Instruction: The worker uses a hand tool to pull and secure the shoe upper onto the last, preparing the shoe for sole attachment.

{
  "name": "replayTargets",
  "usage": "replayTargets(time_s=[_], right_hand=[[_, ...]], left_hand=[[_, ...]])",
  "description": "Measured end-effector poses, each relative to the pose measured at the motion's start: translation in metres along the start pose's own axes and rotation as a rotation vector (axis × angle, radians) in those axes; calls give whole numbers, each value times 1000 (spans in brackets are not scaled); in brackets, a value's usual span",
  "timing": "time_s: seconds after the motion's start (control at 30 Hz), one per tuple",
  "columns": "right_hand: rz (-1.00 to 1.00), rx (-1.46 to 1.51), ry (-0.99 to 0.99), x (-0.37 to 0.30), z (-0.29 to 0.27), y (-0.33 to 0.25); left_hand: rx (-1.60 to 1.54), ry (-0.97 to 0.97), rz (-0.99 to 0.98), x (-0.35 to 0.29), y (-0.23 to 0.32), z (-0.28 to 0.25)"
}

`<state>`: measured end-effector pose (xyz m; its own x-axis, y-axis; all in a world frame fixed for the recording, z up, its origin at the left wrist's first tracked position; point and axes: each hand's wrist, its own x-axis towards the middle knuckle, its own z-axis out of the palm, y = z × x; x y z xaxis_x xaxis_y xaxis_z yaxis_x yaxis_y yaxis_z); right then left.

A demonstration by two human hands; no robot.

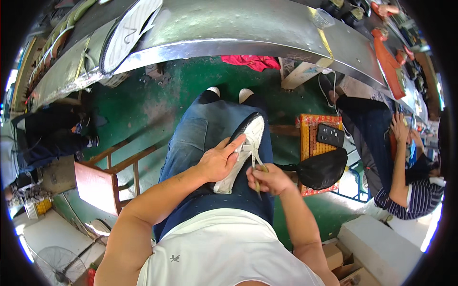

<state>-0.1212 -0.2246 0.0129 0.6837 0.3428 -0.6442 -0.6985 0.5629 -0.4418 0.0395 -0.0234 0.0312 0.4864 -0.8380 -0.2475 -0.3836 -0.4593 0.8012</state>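
Note:
A white shoe upper (255, 131) with woven straps and a dark edge lies slanted across my lap, its toe end pointing away from me. My left hand (220, 162) grips it from the left side, thumb and fingers pressed on the straps near the middle. Just right of the shoe, my right hand (271, 178) is closed around a slim tool with yellowish handles (258, 185). The tool's tip is close to a loose white strap (256, 153) by the shoe's opening; whether it is scissors or pliers is hard to make out.
A metal workbench (229, 28) spans the far side, bearing another white shoe upper (128, 35). To my right, a stool with a beaded mat (310, 143) holds a phone (330, 135) and a black pouch (323, 169). A wooden chair (98, 187) stands left. A co-worker (405, 190) sits at far right.

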Motion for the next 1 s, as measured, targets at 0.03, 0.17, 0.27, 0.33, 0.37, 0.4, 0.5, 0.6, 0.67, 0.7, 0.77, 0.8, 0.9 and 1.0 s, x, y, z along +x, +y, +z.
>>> replayTargets(time_s=[0.03, 0.17, 0.27, 0.33, 0.37, 0.4, 0.5, 0.6, 0.67, 0.7, 0.77, 0.8, 0.9, 1.0], right_hand=[[1, 105, -83, -10, 1, -13], [-80, -292, 154, -33, 17, -47], [-242, -753, 379, -19, 25, -58], [-330, -1045, 467, -11, 29, -71], [-249, -1049, 448, -10, 33, -79], [-168, -1052, 428, -11, 38, -86], [-267, -1126, 442, -8, 36, -71], [-415, -1260, 459, -1, 35, -57], [-290, -1203, 447, -3, 44, -58], [-282, -1201, 443, -12, 49, -58], [-123, -1024, 346, -36, 55, -55], [-69, -1037, 331, -47, 59, -51], [-115, -1389, 208, -58, 68, -35], [-191, -1511, 231, -49, 79, -17]], left_hand=[[4, -8, 5, -1, -1, 1], [0, 60, 69, 4, -3, 6], [82, 26, 48, 2, 1, 6], [134, 3, 35, 2, 0, 3], [165, -19, 30, 0, -6, 2], [197, -41, 25, -1, -9, 2], [134, 49, 51, -7, -8, 8], [-24, 80, -133, -10, 1, 14], [-66, 0, -211, -8, -2, 7], [-106, -81, -285, -5, -5, 3], [-219, -82, -275, 4, -15, -4], [-383, -150, -267, 10, -25, -5], [-679, -264, -320, 17, -25, -12], [-745, -280, -325, 19, -34, -6]])
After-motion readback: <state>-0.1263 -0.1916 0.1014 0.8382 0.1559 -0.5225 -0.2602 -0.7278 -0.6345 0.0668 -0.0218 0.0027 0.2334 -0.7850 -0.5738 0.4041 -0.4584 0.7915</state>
